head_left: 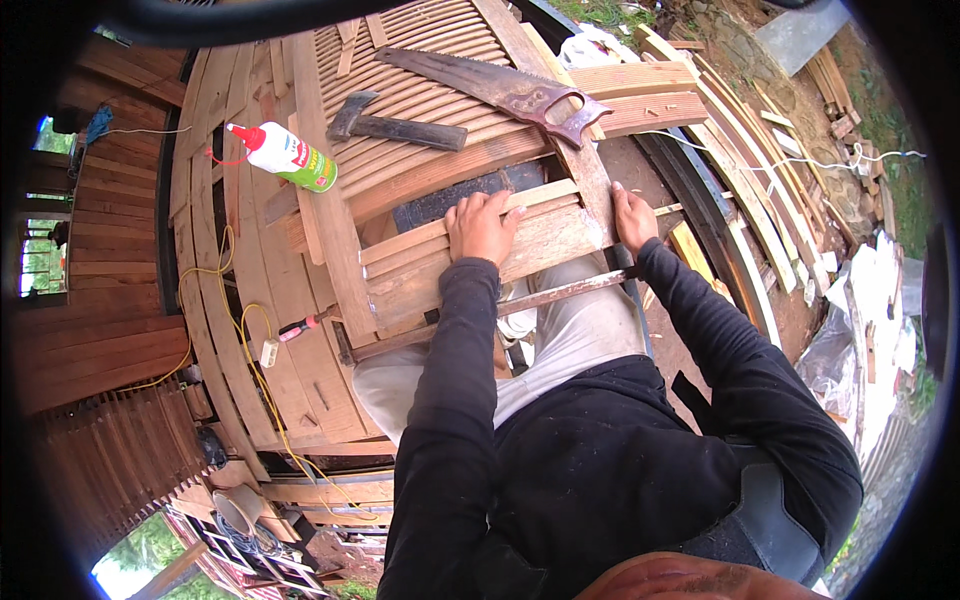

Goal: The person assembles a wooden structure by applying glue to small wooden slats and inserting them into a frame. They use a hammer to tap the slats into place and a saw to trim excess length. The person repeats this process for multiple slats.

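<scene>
A slatted wooden panel (440, 50) with long side rails lies in front of me. My left hand (483, 228) is closed over a thin wooden slat (405, 242) near the panel's near end, its fingertips over the slat's far edge. My right hand (634, 217) presses round the outer edge of the right side rail (584, 180). Below the slat is a wide board (545, 243) with pale smears. A long rusty metal bar (570, 290) crosses beneath the near end, over my lap. What lies under my palms is hidden.
On the panel rest a handsaw (470, 82), a hammer (400, 130) and a white-and-green glue bottle (290, 157) with a red cap. A screwdriver (300, 328) and a yellow cord (245, 330) lie on planks at left. Timber lengths (745, 190) are stacked at right.
</scene>
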`<state>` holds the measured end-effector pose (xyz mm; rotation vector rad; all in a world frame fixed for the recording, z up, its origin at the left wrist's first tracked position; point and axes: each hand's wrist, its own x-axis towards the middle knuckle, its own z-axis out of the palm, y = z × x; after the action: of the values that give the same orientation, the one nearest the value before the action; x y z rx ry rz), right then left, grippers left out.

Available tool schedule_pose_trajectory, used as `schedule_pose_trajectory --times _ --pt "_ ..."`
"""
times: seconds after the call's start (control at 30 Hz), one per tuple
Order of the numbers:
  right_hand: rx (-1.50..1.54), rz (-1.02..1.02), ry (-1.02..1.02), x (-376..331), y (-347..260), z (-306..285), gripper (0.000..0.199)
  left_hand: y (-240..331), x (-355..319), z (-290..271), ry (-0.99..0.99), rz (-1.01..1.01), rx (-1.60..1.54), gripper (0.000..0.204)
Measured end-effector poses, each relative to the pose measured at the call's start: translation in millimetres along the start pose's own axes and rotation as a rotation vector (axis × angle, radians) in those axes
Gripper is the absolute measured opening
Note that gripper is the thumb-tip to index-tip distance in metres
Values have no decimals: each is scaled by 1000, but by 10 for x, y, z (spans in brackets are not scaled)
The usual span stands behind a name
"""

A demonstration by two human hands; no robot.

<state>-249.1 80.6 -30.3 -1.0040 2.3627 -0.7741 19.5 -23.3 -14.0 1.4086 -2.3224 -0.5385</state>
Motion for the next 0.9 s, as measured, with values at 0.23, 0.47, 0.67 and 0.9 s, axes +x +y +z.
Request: schedule_pose_trajectory --times 0.23,0.47,0.67,0.9 --pt "1 5 -9 -32 -3 3 72 53 -8 -41 -30 -75 -34 38" --pt "1 5 -23 -4 58 19 73 20 3 39 3 -70 -38 38" --pt "13 13 5 -11 25 0 73 19 -19 29 69 -2 -52 38" --pt "81 40 15 97 190 66 71 74 -83 -47 150 60 -44 40"
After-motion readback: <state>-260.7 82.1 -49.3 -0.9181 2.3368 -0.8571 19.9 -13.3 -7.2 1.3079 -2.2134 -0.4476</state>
